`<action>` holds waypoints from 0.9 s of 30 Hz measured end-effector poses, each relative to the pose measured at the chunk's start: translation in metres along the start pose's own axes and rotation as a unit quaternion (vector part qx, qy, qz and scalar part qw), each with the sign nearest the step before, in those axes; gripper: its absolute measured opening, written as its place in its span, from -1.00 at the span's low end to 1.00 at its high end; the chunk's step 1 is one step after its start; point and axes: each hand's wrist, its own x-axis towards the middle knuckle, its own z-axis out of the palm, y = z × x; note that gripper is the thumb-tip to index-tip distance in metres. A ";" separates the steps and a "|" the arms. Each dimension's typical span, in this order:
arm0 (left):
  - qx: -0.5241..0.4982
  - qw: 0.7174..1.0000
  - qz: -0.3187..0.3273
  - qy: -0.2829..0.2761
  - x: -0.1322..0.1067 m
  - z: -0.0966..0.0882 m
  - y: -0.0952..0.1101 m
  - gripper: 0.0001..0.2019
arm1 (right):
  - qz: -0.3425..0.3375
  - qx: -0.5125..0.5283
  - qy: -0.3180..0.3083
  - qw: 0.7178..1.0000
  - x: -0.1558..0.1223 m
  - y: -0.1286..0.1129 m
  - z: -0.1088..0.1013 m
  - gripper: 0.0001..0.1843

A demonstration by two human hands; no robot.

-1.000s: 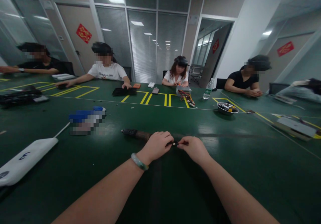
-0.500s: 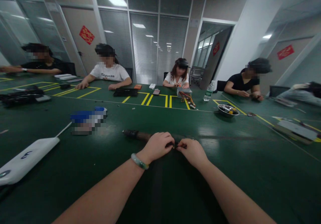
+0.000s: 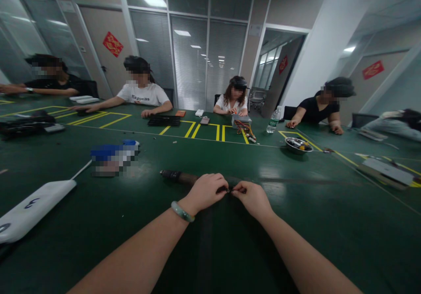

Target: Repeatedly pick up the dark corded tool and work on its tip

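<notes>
Fingertip to fingertip, a person's left hand [image 3: 208, 191] and right hand [image 3: 252, 198] met over a green surface [image 3: 329, 215], pinching a small dark piece [image 3: 229, 191] between them, well short of the far edge. The close, two-sided grip probably kept so slight an object steady; its details were too small to make out. A dark rod-shaped tool [image 3: 171, 175] lay just beyond the left hand, its bright tip toward the left edge, likely placed to stay within reach. A white power strip [image 3: 39, 210] rested toward the near left corner and a metal bowl [image 3: 297, 145] nearer the far edge, seemingly leaving the hands room.
</notes>
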 end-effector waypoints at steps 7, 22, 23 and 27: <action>-0.007 1.000 -0.002 0.008 0.000 0.000 -0.001 -0.91 | 0.016 0.012 0.012 1.000 0.000 0.001 0.003 -0.96; 0.014 1.000 0.007 0.007 -0.001 0.003 -0.001 -0.94 | -0.051 -0.026 0.014 0.998 -0.003 -0.009 0.008 -0.95; 0.016 1.000 0.010 0.005 -0.001 0.003 -0.001 -0.94 | -0.056 -0.035 0.018 0.998 -0.004 -0.009 0.007 -0.94; 0.024 1.000 0.009 0.007 -0.001 0.003 -0.001 -0.92 | -0.062 -0.037 0.022 0.997 -0.004 -0.009 0.005 -0.91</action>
